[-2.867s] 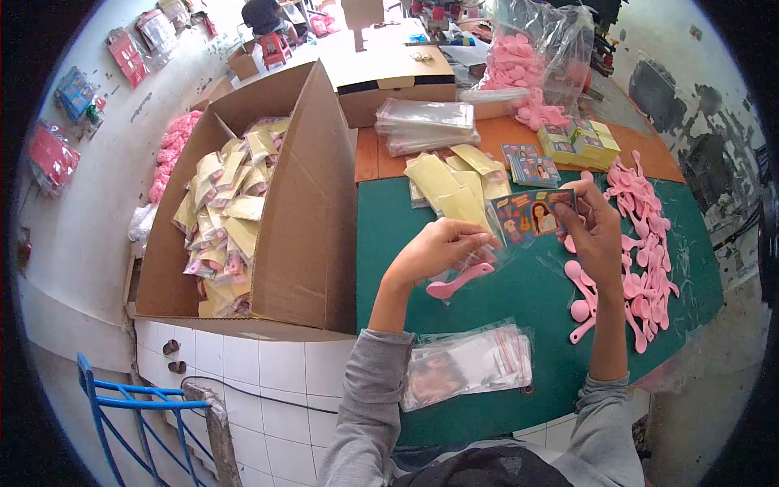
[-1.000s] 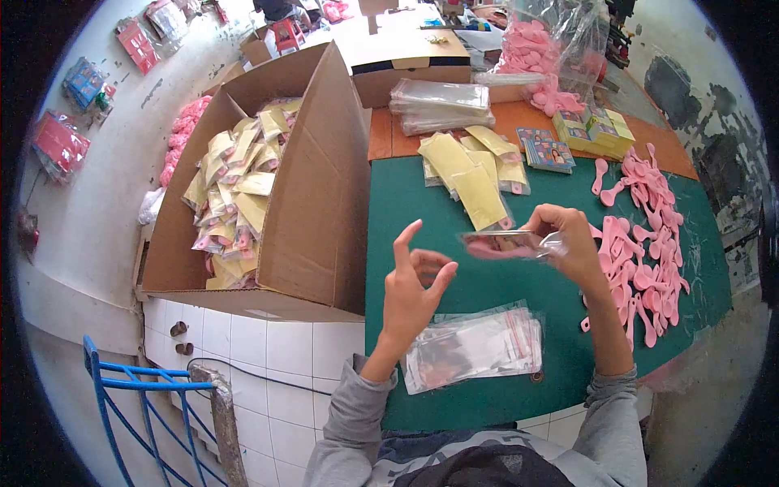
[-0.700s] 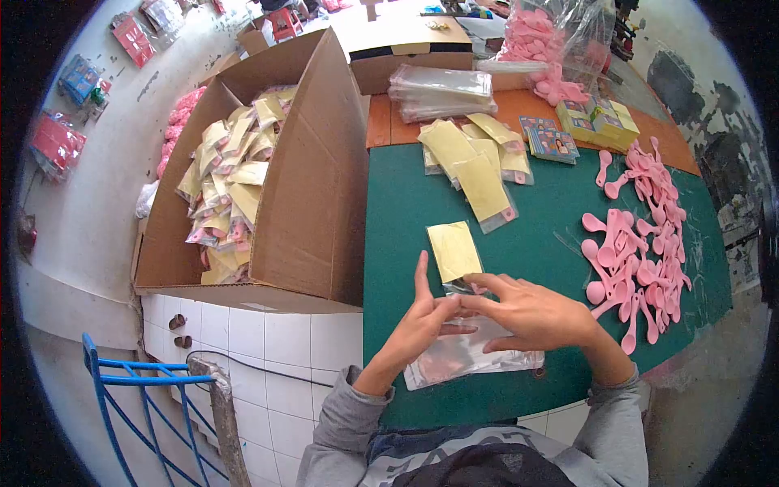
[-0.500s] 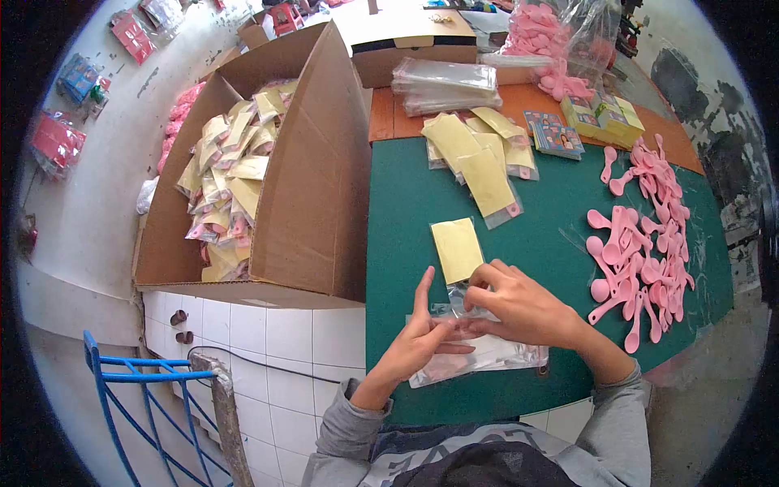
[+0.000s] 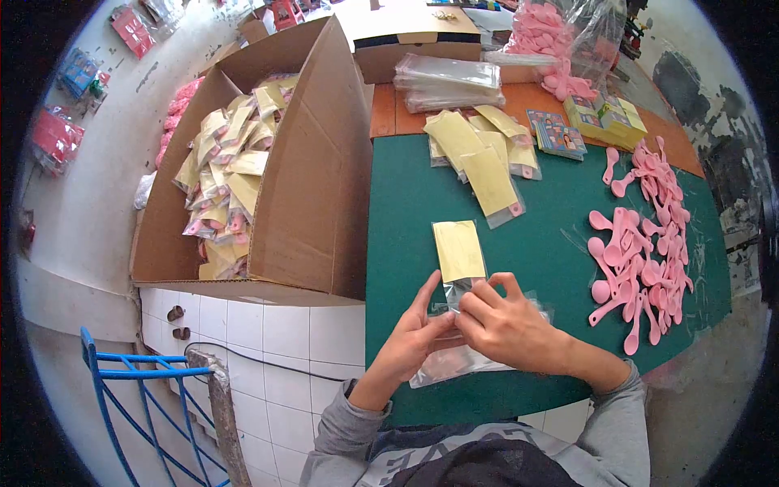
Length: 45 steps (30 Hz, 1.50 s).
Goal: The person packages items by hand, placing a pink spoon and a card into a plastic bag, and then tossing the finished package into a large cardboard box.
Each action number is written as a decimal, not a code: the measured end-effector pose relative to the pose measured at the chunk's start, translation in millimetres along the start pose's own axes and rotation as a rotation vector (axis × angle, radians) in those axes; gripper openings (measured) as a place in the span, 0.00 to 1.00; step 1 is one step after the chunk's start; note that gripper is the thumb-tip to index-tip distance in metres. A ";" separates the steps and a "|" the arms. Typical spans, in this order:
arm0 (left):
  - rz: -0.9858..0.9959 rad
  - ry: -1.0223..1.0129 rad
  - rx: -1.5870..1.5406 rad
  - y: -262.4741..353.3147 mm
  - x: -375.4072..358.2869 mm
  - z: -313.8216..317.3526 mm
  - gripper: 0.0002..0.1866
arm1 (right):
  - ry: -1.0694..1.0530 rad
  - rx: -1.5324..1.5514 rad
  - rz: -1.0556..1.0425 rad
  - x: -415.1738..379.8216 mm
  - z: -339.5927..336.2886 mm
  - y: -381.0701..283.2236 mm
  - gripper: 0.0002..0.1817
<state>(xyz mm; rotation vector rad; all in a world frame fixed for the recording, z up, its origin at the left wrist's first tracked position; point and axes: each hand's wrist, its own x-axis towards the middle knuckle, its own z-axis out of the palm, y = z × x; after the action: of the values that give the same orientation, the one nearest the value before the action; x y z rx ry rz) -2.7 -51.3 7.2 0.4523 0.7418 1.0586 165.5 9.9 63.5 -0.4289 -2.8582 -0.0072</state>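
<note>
The right hand (image 5: 513, 329) partly hides the clear pouch (image 5: 461, 258).

Glossy clear plastic sleeves (image 5: 448, 75), matt yellow paper card (image 5: 459, 252), smooth pink plastic spoons (image 5: 630, 296)

White tiled floor (image 5: 288, 341), peeling walls (image 5: 89, 219)

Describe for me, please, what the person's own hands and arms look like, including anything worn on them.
The left hand and right hand wear no gloves. The left sleeve and right sleeve are grey, long and wrinkled, bunched up short of the wrists. No markings show on either sleeve.
</note>
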 end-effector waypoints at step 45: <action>0.598 0.303 1.063 -2.6 7.8 11.3 0.09 | 0.341 0.615 0.404 -52.3 26.9 35.5 0.12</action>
<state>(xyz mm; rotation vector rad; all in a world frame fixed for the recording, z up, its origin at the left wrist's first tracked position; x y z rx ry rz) 9.4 -45.3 10.6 1.5133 1.4894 1.2285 217.6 30.0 23.4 -0.7618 -2.2382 0.7648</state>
